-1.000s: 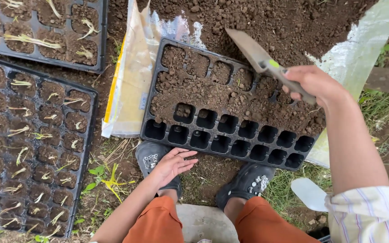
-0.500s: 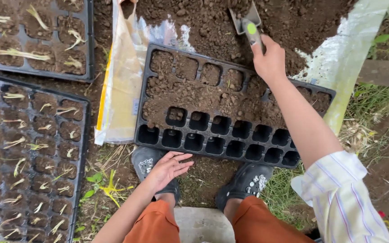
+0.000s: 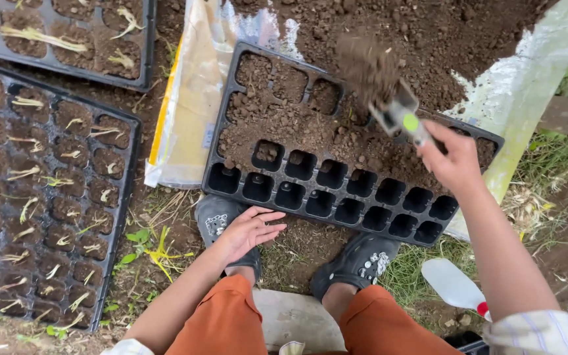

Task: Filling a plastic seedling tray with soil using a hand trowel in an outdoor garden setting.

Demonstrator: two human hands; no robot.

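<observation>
My right hand (image 3: 453,158) grips the handle of a small trowel (image 3: 396,115) whose blade carries a heap of dark soil above the black seedling tray (image 3: 231,184). The tray's far rows are covered with loose soil, while its near two rows of cells are bare. My left hand (image 3: 248,231) rests open, fingers spread, on my left shoe (image 3: 213,220) just in front of the tray's near edge. A big mound of soil (image 3: 428,33) lies on a plastic sheet beyond the tray.
Two black trays (image 3: 126,197) filled with soil and pale seedlings lie at the left. A yellow-edged plastic bag (image 3: 192,118) sits between them and the open tray. A white bottle with a red cap (image 3: 455,286) lies on grass by my right shoe (image 3: 356,263).
My right hand dug the trowel into the soil mound, then pulled back toward me; the trowel now holds a load of soil over the tray. My left hand stayed put.
</observation>
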